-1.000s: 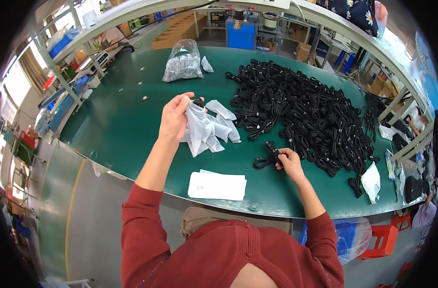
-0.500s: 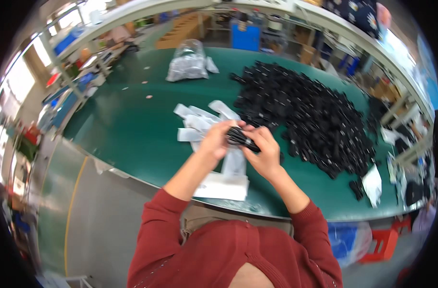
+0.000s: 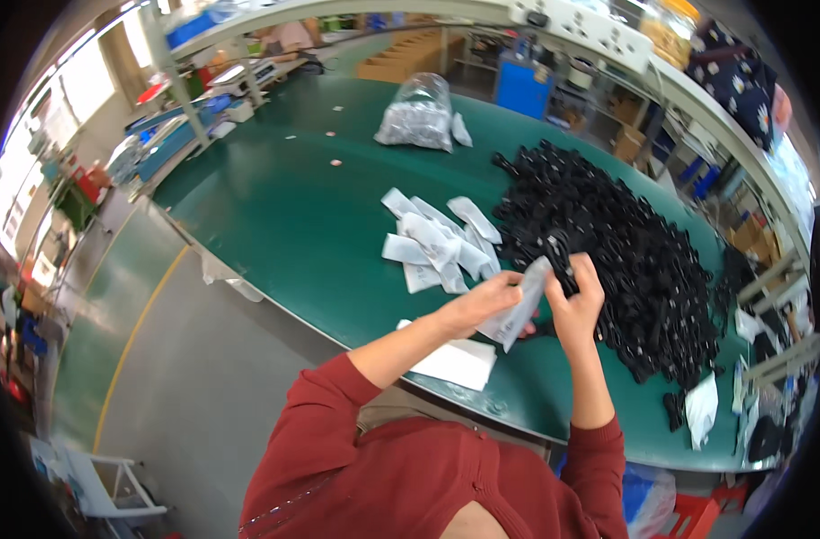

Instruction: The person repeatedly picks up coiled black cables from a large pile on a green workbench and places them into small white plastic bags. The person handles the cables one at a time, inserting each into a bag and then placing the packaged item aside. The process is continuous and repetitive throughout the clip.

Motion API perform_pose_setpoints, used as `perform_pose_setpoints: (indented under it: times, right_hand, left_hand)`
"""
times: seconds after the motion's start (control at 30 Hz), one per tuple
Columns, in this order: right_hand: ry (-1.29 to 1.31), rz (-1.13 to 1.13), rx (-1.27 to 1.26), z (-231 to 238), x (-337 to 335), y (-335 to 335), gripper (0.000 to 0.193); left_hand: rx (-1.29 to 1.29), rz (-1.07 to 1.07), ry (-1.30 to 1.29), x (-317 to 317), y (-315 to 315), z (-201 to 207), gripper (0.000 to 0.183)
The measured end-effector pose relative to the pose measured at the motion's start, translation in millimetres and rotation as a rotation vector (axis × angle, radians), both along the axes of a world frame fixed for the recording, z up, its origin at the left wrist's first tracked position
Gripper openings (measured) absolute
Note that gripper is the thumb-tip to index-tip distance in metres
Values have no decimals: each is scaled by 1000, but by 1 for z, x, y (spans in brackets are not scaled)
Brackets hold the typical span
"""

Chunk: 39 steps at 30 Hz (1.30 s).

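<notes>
My left hand (image 3: 489,303) is closed on the edge of a whitish translucent plastic sleeve (image 3: 520,311), which hangs at a tilt between my hands. In my right hand (image 3: 579,304) is a coiled black cable (image 3: 559,259), held upright beside the sleeve's upper end. Whether the cable's lower end is inside the sleeve is hidden by my fingers. Several whitish sleeves (image 3: 435,239) lie loosely heaped beyond my left hand. Near the table's front edge lies a flat stack of white sleeves (image 3: 457,361), partly under my left forearm.
A large pile of black cables (image 3: 639,260) covers the right side of the green table (image 3: 275,216). A clear bag with silvery contents (image 3: 416,115) stands at the back. A shelf rail with a white power strip (image 3: 594,31) runs above the far edge. A white packet (image 3: 701,410) lies at right.
Both hands were on the black cable; now my left hand holds a sleeve and my right keeps the cable. My hands have moved right, toward the pile. The view has turned.
</notes>
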State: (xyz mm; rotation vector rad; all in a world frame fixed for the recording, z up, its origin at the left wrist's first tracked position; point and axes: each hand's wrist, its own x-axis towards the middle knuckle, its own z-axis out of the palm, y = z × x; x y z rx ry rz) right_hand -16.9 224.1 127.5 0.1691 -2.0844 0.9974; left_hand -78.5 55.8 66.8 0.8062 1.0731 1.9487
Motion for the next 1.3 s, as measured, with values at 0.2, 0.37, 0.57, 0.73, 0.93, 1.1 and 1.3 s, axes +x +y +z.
perform_pose_setpoints:
  times: [0.2, 0.37, 0.57, 0.73, 0.93, 1.1, 1.3]
  right_hand:
    - [-15, 70, 74, 13, 11, -3, 21]
    - [-195, 179, 4, 10, 19, -4, 16]
    - [-195, 334, -728, 1, 18, 21, 19]
    - [-394, 235, -672, -48, 46, 17, 32]
    - [-384, 149, -53, -107, 75, 2, 38]
    - [-472, 48, 130, -108, 100, -8, 44]
    - [-314, 49, 355, -114, 117, -15, 49]
  left_hand:
    - [-145, 38, 119, 4, -9, 5, 85]
    - [-287, -19, 181, 5, -15, 3, 67]
    - [-553, 643, 475, -40, -47, 2, 65]
    - [-641, 1154, 1117, -56, -83, -17, 47]
    - [-515, 349, 1142, 44, -62, -43, 23]
    - [-582, 425, 1223, 63, -52, -57, 20]
    - [-627, 496, 1029, 67, -48, -72, 10]
